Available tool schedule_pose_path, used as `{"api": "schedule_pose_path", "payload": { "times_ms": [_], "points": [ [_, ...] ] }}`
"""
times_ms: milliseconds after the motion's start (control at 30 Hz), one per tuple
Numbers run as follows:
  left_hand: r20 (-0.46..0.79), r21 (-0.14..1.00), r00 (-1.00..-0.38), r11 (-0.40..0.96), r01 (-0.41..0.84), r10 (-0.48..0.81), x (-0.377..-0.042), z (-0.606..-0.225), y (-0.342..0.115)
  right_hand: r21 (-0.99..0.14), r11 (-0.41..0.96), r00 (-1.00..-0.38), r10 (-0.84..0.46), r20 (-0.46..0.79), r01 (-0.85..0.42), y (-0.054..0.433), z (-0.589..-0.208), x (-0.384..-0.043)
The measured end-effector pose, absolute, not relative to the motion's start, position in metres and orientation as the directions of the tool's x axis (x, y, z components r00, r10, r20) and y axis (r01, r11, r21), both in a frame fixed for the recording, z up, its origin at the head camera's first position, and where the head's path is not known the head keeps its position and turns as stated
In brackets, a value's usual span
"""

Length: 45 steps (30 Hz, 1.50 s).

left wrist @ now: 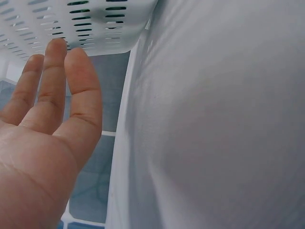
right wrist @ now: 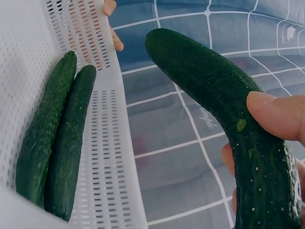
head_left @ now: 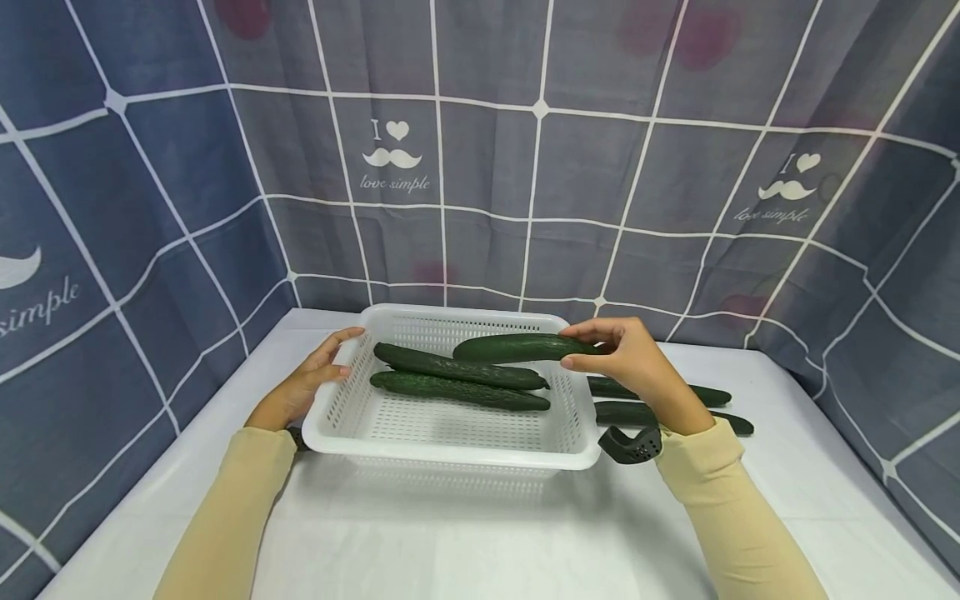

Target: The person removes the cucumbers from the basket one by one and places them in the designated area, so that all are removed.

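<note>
In the head view, my right hand (head_left: pixel 626 358) grips a dark green cucumber (head_left: pixel 510 348) near its right end, above the back right of a white plastic basket (head_left: pixel 450 457). The right wrist view shows this cucumber (right wrist: pixel 200 71) curved, with the thumb and fingers around it. Two more cucumbers, the rear one (head_left: pixel 465 369) and the front one (head_left: pixel 457 392), lie side by side in the basket. My left hand (head_left: pixel 303 383) rests against the basket's left rim. Its fingers (left wrist: pixel 83 90) look nearly straight beside the slotted wall in the left wrist view.
Right of the basket, two cucumbers lie on the white tabletop (head_left: pixel 450 550): a rear one (head_left: pixel 712 396) and a front one (head_left: pixel 738 425), both partly hidden by my right hand and arm. A grey-blue curtain (head_left: pixel 487 167) with white lines stands behind and at both sides.
</note>
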<state>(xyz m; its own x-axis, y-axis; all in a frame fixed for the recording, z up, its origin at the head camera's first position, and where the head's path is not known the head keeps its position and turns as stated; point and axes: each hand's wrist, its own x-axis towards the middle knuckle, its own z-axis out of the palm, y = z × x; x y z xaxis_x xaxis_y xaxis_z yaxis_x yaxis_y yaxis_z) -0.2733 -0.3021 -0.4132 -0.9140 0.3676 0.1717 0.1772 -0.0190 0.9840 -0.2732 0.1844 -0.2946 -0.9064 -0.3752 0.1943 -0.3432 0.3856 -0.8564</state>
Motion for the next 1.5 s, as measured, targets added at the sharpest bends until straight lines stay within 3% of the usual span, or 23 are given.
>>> {"api": "schedule_pose_path", "payload": {
  "times_ms": [1500],
  "points": [
    [0.146, 0.989, -0.916, -0.041, 0.141, 0.373, -0.272, -0.411, -0.301, -0.847, 0.372, -0.906, -0.338, 0.256, -0.379, 0.273, -0.337, -0.25]
  ]
}}
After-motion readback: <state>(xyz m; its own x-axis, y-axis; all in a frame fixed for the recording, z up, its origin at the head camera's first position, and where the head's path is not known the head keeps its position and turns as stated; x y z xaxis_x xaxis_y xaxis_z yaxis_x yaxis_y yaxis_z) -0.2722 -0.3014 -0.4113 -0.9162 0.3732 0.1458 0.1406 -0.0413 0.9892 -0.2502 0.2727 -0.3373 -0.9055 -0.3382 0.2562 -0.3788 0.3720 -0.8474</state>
